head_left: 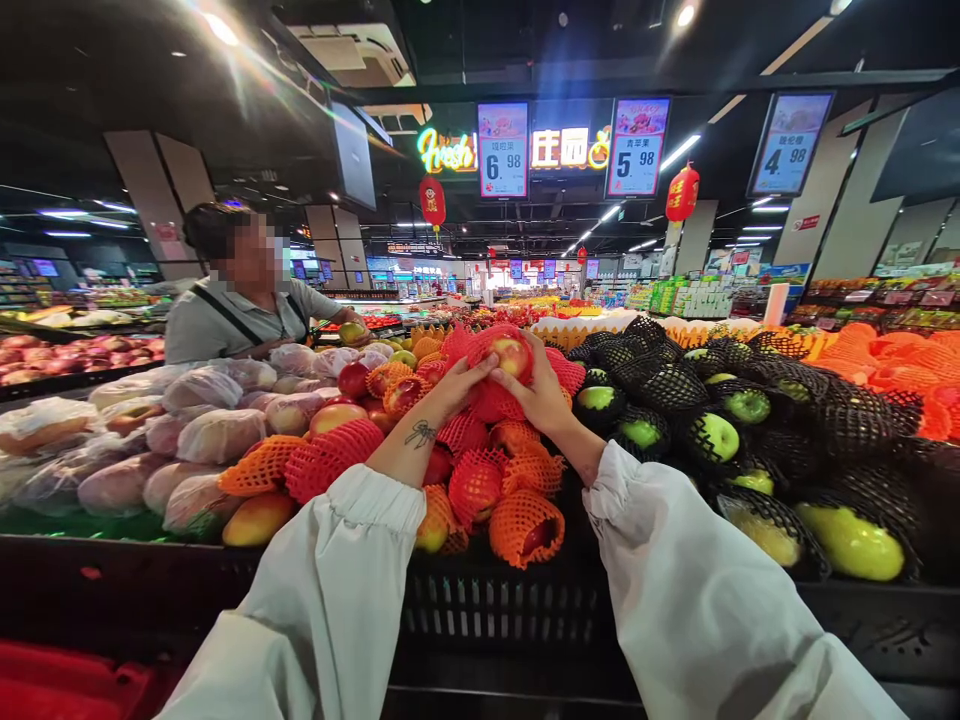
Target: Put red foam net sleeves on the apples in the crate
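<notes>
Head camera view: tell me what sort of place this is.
Most likely a supermarket produce section: hanging price signs overhead, piled net-wrapped red apples and green apples in black crates. Both hands, left hand and right hand, hold one apple.

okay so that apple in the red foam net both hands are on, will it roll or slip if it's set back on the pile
The apple is round, so it would probably roll on the heaped fruit. Its red foam net looks soft and grippy, likely damping slips and bruises. The left hand and right hand both cup it, suggesting modest weight.
</notes>
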`<state>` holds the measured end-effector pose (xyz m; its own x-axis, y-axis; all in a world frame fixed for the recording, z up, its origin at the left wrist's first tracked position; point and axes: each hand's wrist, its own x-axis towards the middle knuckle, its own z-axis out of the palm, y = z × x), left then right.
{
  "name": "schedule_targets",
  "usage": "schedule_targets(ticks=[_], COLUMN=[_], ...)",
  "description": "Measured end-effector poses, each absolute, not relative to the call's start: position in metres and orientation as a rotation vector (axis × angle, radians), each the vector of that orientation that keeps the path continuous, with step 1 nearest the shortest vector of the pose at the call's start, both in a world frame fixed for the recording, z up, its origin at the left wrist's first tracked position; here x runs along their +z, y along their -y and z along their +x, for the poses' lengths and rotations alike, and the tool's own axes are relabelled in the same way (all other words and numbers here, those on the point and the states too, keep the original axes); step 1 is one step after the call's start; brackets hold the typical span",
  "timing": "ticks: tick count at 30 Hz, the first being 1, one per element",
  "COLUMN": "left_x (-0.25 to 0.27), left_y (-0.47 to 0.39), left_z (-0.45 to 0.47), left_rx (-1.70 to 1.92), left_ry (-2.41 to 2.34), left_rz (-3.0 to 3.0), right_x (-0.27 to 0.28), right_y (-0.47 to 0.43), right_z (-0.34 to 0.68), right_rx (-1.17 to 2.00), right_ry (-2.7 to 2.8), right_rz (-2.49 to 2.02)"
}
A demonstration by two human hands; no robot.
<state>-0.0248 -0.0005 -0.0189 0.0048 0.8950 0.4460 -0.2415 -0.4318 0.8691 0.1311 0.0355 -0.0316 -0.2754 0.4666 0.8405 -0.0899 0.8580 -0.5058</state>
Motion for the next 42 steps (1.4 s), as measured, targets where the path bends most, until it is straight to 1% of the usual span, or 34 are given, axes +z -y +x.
schedule_targets(ticks=[5,9,13,15,18,25,29,37,40,42], left_x=[-0.015,-0.012,-0.011,-0.011,-0.013,-0.017,-0.013,-0.014,-0.017,-0.018], left_y=[0.0,-0.003,-0.007,-0.01,-0.013,-0.018,-0.014,-0.002,0.0,0.002], left_z=[-0.021,-0.025,-0.033,-0.036,-0.038,-0.04,-0.04,-0.033,-0.033,-0.034], left_rx=[1.601,1.835,1.93,1.954,1.966,2.066,1.962,1.543,1.415,1.412], left_ry=[-0.572,-0.666,-0.619,-0.546,-0.566,-0.579,-0.569,-0.446,-0.616,-0.736], left_rz=[1.379,1.372,1.345,1.23,1.101,1.217,1.312,1.653,1.768,1.859], right_x=[-0.035,-0.037,-0.038,-0.036,-0.033,-0.028,-0.029,-0.032,-0.029,-0.027], right_y=[-0.039,-0.044,-0.043,-0.04,-0.035,-0.027,-0.026,-0.036,-0.037,-0.036], right_z=[0.129,0.127,0.127,0.128,0.13,0.131,0.13,0.127,0.127,0.127], right_rx=[0.54,0.479,0.421,0.43,0.48,0.562,0.608,0.687,0.748,0.805], right_ry=[1.659,1.603,1.604,1.589,1.593,1.7,1.727,1.498,1.445,1.45], right_rz=[-0.347,-0.384,-0.397,-0.386,-0.355,-0.251,-0.311,-0.349,-0.337,-0.314])
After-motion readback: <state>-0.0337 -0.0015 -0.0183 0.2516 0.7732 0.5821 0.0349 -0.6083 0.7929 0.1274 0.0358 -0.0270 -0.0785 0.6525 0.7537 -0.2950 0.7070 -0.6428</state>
